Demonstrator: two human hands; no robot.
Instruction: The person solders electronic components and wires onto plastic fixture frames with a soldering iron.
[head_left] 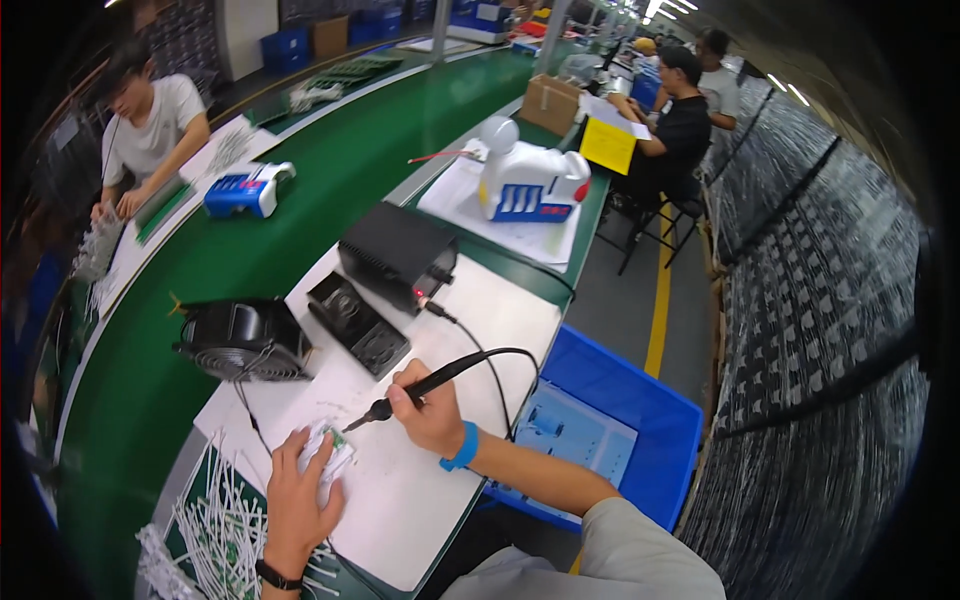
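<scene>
My right hand (430, 418) is closed round the black handle of a soldering iron (445, 374), held like a pen. The iron slants down to the left, its tip just at or above a small green circuit board (339, 439); whether they touch I cannot tell. White material surrounds the board, its kind unclear. My left hand (300, 495) steadies this board on the white sheet, fingers on its near left side and thumb bent toward it. Left of that hand lies a heap of white cables (222, 515) with small green boards among them.
Beyond my hands stand a black soldering-iron stand (358, 325), a black power unit (398, 255) and a black fan (245, 338). A blue bin (660, 440) sits at right. White-and-blue housings (535, 185) rest farther off. A co-worker (155, 125) works across the green belt (150, 350).
</scene>
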